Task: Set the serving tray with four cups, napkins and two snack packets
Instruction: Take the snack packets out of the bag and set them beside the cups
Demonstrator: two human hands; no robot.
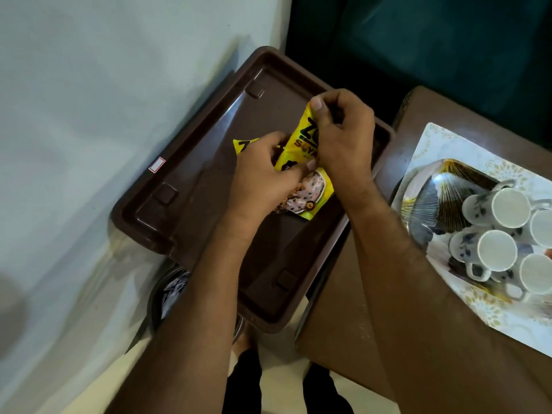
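Note:
A yellow snack packet (301,147) is held over the brown plastic tray (191,162) in the middle of the view. My right hand (343,138) pinches its upper edge and my left hand (263,174) grips its lower left side. A second yellow packet (242,144) peeks out behind my left hand, mostly hidden. Several white floral cups (497,249) stand close together on the patterned serving tray (442,147) at the right. No napkins are visible.
The serving tray lies on a brown table (340,294) at the right, which the brown tray overlaps. A white wall (89,115) runs along the left. A round bin with cloth (170,291) sits below the brown tray. A dark green seat (433,40) is behind.

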